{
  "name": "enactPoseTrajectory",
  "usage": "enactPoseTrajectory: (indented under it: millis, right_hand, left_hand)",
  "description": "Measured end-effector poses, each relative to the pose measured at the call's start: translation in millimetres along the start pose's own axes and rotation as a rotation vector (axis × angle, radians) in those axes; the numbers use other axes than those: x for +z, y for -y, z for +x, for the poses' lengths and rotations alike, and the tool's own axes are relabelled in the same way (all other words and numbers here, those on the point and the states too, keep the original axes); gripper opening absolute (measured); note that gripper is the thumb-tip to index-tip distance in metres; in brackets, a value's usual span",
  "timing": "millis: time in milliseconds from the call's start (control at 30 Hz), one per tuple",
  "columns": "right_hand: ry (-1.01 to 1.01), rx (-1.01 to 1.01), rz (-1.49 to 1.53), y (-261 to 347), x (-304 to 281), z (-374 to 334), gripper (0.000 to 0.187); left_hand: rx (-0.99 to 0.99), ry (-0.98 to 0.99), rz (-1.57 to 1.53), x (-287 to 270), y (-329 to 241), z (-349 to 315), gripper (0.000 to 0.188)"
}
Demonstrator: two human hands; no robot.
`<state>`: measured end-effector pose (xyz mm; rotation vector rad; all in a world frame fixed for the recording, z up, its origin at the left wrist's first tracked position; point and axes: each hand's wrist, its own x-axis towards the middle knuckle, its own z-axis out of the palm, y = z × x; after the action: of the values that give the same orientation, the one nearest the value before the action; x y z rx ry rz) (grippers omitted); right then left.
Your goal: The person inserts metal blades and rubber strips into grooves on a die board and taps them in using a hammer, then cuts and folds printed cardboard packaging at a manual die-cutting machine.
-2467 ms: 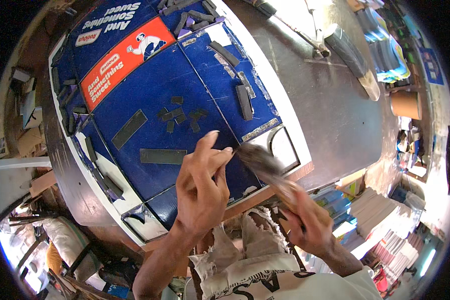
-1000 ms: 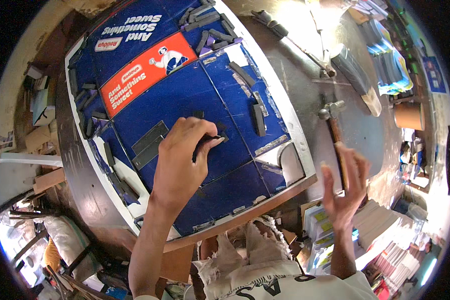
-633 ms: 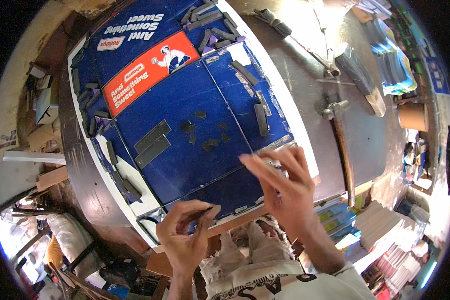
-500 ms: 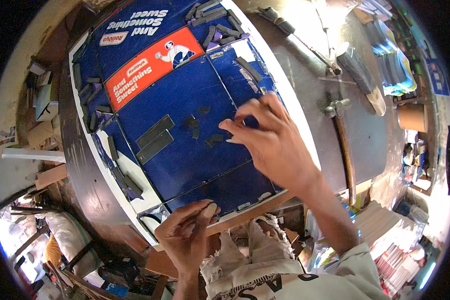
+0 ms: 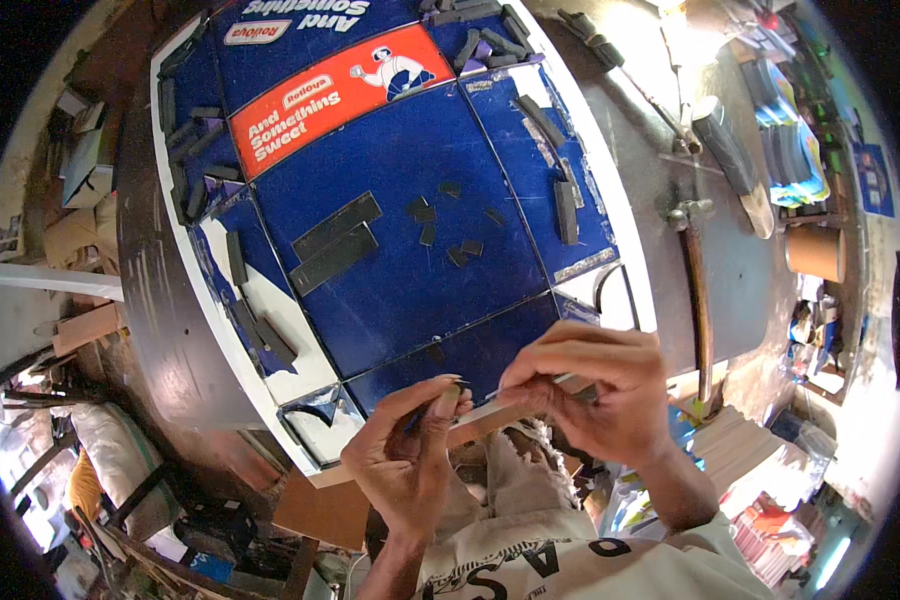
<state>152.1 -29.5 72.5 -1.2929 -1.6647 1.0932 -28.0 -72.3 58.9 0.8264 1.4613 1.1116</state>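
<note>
My left hand [image 5: 410, 445] is closed in a pinch at the near edge of a blue printed board [image 5: 400, 150]. A tiny dark bit shows at its fingertips, too small to name. Close by on the right, my right hand [image 5: 600, 400] is pinched too; whatever its fingers hold is hidden. Beyond the hands, several small black squares [image 5: 427, 235] lie scattered on the board. Two flat black strips [image 5: 336, 243] rest to their left. Thicker dark strips stand along the sides, among them a left strip [image 5: 274, 338] and a right strip [image 5: 567, 212].
The board lies on a dark worktable [image 5: 740, 310]. To its right are a hammer [image 5: 697, 290] and a dark tool with a wooden end [image 5: 732, 165]. Paper stacks [image 5: 740, 450] fill the lower right. A white sack [image 5: 120, 450] sits at lower left.
My right hand has come back from over the small black squares to beside my left hand. The left hand has shifted slightly right. The board sits higher and further right in view.
</note>
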Motion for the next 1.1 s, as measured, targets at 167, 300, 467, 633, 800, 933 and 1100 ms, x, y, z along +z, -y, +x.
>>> enactPoseTrajectory:
  millis: [167, 300, 467, 633, 800, 933, 1100]
  right_hand:
    - [-0.076, 0.038, 0.024, -5.8, 14.8, -20.1, 0.018]
    - [-0.096, 0.217, 0.134, -4.2, 17.5, -43.0, 0.023]
    - [-0.218, 0.215, 0.129, -0.2, 21.6, -62.2, 0.029]
    - [-0.410, 0.110, -0.134, 9.2, 43.8, -69.2, 0.027]
    - [-0.323, 0.224, -0.004, 13.3, 38.0, -67.8, 0.029]
    - [-0.273, 0.123, -0.035, -5.4, 28.7, -56.0, 0.029]
    - [-0.153, -0.462, -0.449, -50.3, 6.0, -15.3, 0.044]
  left_hand:
    - [0.068, 0.169, 0.073, -7.5, 4.3, -7.9, 0.014]
    - [-0.031, 0.251, -0.064, -10.2, 9.4, -18.3, 0.018]
    - [-0.138, 0.288, -0.125, -6.1, 4.9, -25.6, 0.022]
    - [0.121, 0.240, 0.181, -6.8, 14.4, -27.7, 0.032]
    - [0.067, 0.245, 0.089, -4.7, 8.6, -15.5, 0.037]
    - [-0.145, 0.258, 0.172, -0.8, -3.8, -6.1, 0.050]
    - [0.470, 0.251, 0.610, 1.3, -0.4, 44.6, 0.064]
